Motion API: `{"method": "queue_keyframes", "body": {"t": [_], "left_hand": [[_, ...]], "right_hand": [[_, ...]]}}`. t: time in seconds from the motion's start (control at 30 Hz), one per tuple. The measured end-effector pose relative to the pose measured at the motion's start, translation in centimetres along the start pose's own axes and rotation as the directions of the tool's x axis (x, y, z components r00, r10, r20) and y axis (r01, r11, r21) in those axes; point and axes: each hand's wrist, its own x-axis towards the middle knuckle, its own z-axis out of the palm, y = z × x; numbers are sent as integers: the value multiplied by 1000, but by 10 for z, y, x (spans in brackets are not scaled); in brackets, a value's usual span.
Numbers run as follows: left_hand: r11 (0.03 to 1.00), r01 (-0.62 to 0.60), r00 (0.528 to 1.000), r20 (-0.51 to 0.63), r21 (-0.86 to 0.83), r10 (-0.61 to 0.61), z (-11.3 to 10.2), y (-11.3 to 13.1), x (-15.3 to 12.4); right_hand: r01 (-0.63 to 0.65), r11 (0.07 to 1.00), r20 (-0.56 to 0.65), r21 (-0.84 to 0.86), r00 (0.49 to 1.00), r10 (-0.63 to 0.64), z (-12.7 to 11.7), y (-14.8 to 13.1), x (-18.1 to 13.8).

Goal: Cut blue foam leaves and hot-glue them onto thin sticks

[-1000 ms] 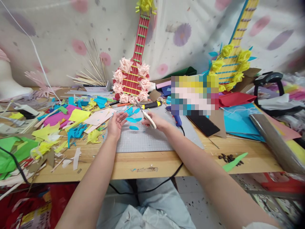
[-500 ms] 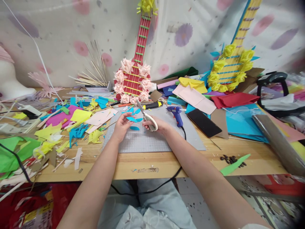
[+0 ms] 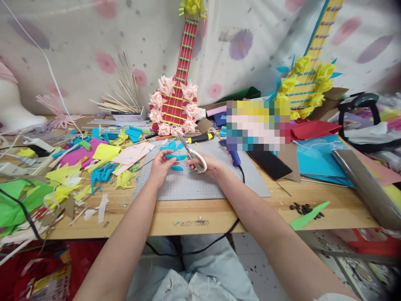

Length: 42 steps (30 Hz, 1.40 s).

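Note:
My left hand [image 3: 161,167] pinches a blue paper leaf [image 3: 176,157] above the grey cutting mat [image 3: 188,188]. My right hand [image 3: 203,163] is closed round the pale handles of a pair of scissors [image 3: 200,162], whose blades point away from me, up and to the left. The leaf's right end is close to the scissors; whether they touch I cannot tell. A loose blue paper piece [image 3: 177,168] lies just below the held leaf. Further blue scraps [image 3: 171,145] lie on the mat beyond my left hand.
Past the mat stands a red paper guitar [image 3: 175,106] with pink flowers. A utility knife [image 3: 200,138], a glue gun [image 3: 234,158] and a phone [image 3: 270,161] lie around the mat. Coloured paper scraps [image 3: 103,151] cover the left side. Small black pieces [image 3: 305,210] lie at front right.
Both hands stay nearly in place. The blue leaf in my left hand has turned slightly, and the scissors have shifted a little. A blurred block now covers part of the papers at back right.

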Motion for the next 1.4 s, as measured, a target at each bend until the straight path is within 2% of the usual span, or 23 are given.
{"method": "queue_keyframes", "body": {"t": [0.13,0.2,0.3,0.43,0.57,0.8,1.0,1.4], "left_hand": [[993,56,995,-78,-103,-65,2,1,0],[978,107,990,-76,-177,-122,2,2,1],[957,158,983,-53,-242,-176,2,5,1],[942,155,980,-72,-299,-184,2,6,2],[931,174,975,-80,-320,-209,3,7,3],[929,195,973,-59,-314,-224,4,4,2],[920,189,969,-84,-343,-231,4,3,3],[931,189,971,-83,-312,-225,4,3,2]], "right_hand": [[107,959,-117,-263,983,-142,-6,-5,-8],[104,892,-99,-440,982,-164,-15,-10,-16],[77,762,-8,-643,994,-108,-29,-19,-29],[34,642,55,-766,998,12,-37,-27,-41],[22,623,74,-782,996,57,-31,-28,-41],[20,725,137,-688,985,103,-24,-27,-32],[-38,797,128,-602,981,143,-23,-30,-31],[-42,776,119,-629,982,149,-25,-31,-29]]}}
